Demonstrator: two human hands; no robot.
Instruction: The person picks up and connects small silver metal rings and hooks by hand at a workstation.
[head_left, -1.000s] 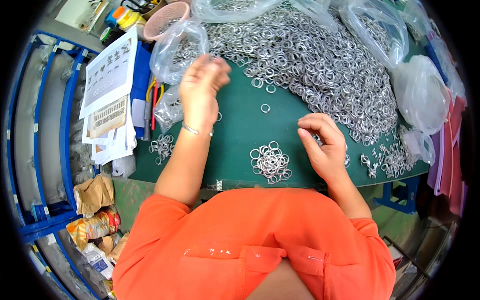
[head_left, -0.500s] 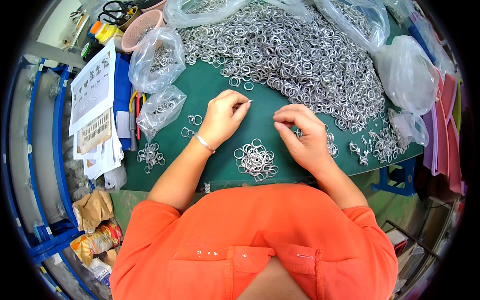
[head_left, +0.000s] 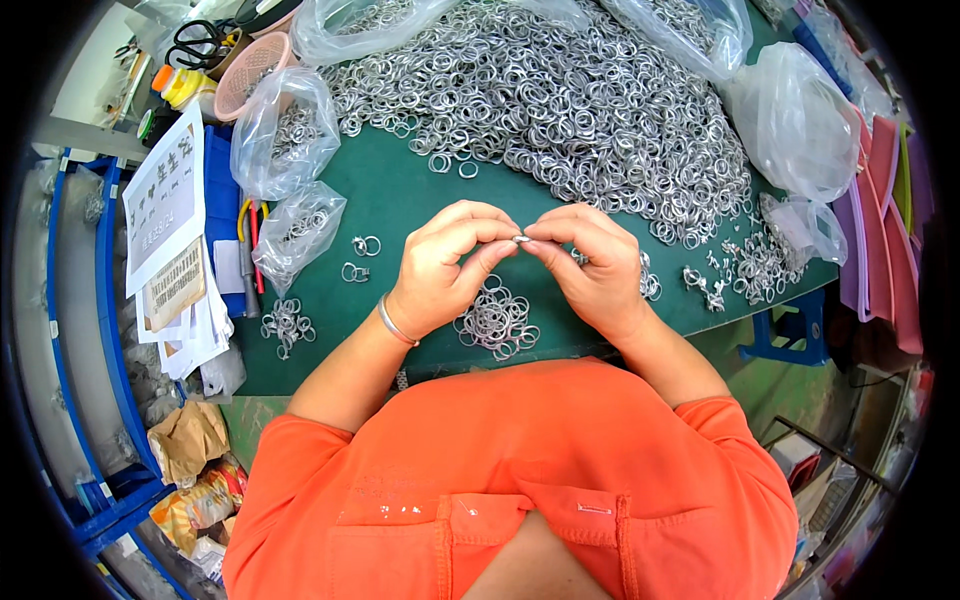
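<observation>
Pinching fingertip to fingertip, the left hand [head_left: 440,258] and the right hand [head_left: 590,258] both grasp a small silver metal piece [head_left: 521,239] between them, over the dark green table [head_left: 400,180]; whether it is one part or two is too small to tell. The step in hand looks like joining or adjusting it, and the next move seems to call for a steady, aligned pinch. Nearer the body lies a small pile of silver rings [head_left: 497,322]; beyond spreads a large heap of silver metal rings [head_left: 560,110]. At left are a pink plastic basket [head_left: 228,98] and a blue-framed shelf rack [head_left: 118,395]; at right, a blue plastic stool [head_left: 812,330].
</observation>
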